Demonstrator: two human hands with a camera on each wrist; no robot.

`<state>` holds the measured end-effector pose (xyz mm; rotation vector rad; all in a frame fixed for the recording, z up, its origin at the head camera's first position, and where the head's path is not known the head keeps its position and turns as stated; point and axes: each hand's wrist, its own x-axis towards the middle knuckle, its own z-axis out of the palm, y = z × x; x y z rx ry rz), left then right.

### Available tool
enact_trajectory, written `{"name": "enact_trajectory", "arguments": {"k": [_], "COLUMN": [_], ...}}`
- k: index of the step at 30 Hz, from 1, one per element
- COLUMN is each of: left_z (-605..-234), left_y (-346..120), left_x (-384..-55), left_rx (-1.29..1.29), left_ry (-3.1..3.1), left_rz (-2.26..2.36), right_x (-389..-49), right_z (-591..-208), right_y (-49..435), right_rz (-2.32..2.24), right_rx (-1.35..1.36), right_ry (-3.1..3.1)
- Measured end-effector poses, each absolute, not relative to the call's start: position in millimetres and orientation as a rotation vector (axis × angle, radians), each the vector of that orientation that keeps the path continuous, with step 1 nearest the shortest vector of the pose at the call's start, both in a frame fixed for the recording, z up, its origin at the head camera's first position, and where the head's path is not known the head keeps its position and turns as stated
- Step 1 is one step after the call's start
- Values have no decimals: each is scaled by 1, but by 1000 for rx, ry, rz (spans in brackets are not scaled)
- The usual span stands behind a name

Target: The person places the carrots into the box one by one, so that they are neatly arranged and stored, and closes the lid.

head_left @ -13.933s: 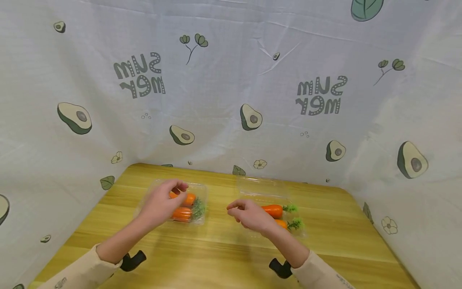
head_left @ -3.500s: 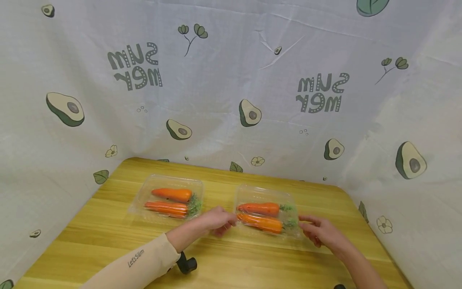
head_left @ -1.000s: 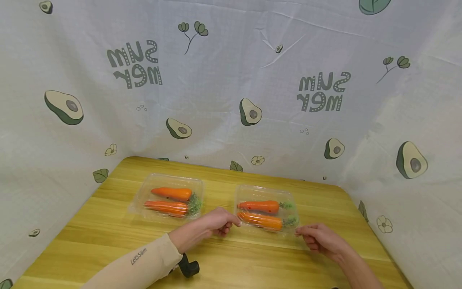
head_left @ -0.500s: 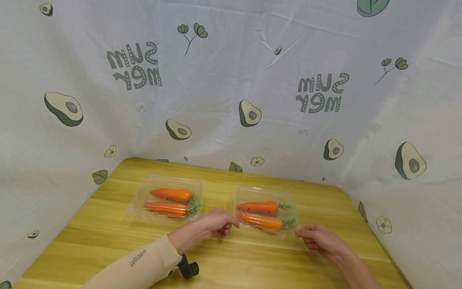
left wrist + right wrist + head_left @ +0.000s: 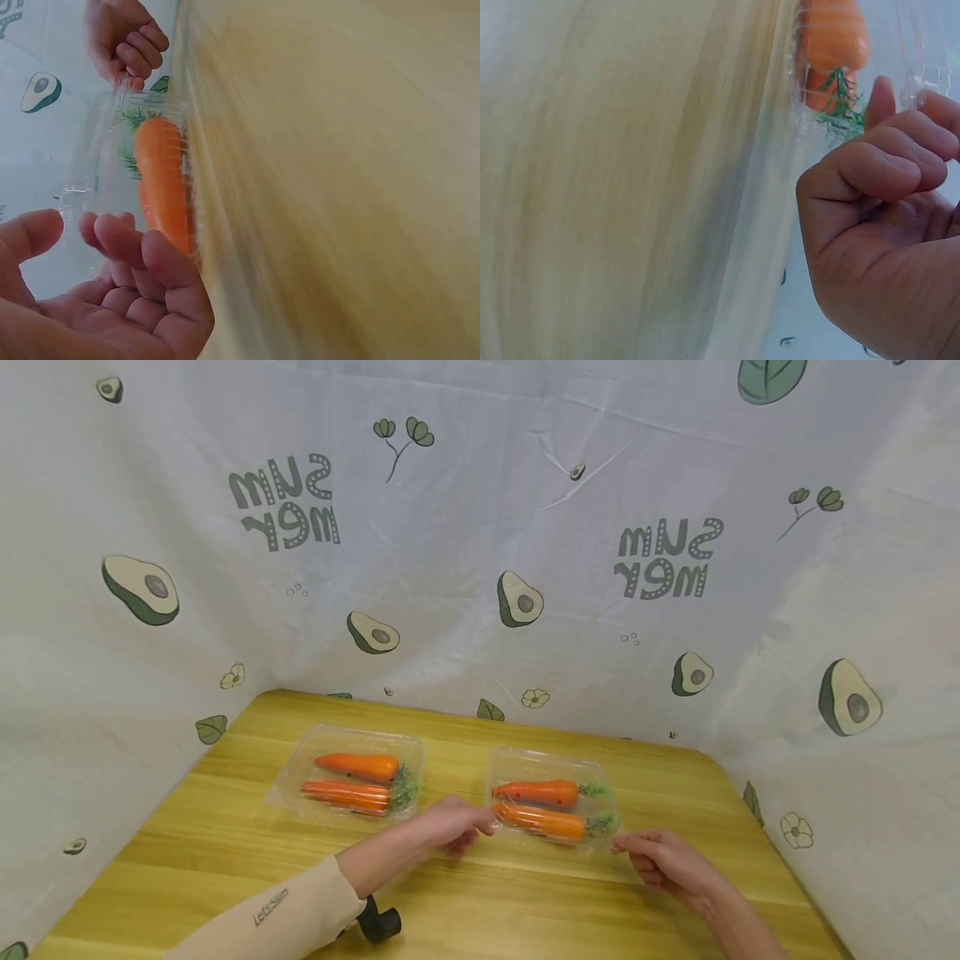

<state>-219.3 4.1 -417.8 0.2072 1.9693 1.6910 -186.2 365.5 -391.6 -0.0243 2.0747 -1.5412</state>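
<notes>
A clear plastic clamshell container [image 5: 525, 762] lies on the table in front of the hands, its lid down over two orange carrots [image 5: 540, 821] with green tops. At its near left corner is my left hand [image 5: 453, 827], thumb and index finger on either side of the rim, other fingers curled. My right hand [image 5: 663, 860] pinches the near right corner, its remaining fingers folded in. The left wrist view shows the rim running between the left thumb [image 5: 37, 231] and index finger. In the right wrist view the lid corner sits by the right thumb [image 5: 881, 103] and index finger.
To the left on the wooden table [image 5: 465, 902] stands a second clear container [image 5: 300, 756], lid down, with orange carrots [image 5: 356, 766] inside. A white curtain [image 5: 450, 527] with avocado prints hangs behind and at both sides. A black wrist mount [image 5: 378, 922] hangs below the left sleeve.
The right container's lid, raised at the back 13.9 s ago, now lies over the carrots. Both hands have come to its near corners. Over the last second they hardly move; the view tilts slightly.
</notes>
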Motion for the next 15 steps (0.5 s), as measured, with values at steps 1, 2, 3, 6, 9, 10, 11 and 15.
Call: {"name": "enact_trajectory", "arguments": {"k": [1, 2, 3, 6, 9, 10, 11, 15], "left_z": [-417, -416, -414, -406, -396, -393, -390, -383], "left_y": [2, 0, -4, -16, -29, -33, -37, -53], "left_x": [-218, -216, -214, -208, -200, -197, -194, -186], "left_rx": [221, 238, 262, 331, 384, 394, 405, 505], "left_ry": [1997, 2023, 2047, 2085, 2116, 2120, 2133, 2250], "left_rz": [1677, 1663, 1649, 1601, 1550, 1543, 1534, 1519], "right_x": [-186, -186, -187, -187, -186, -186, -186, -184], "right_z": [-392, -392, -392, -393, -393, -394, -394, -393], "right_y": [366, 366, 366, 365, 364, 364, 364, 364], "right_rz": [-1536, -1531, -1527, -1517, -1508, -1504, -1498, -1427], "right_rx": [-22, -18, -15, -12, -10, -12, -7, 28], "right_ry": [2082, 2090, 2099, 2129, 2158, 2166, 2177, 2274]}}
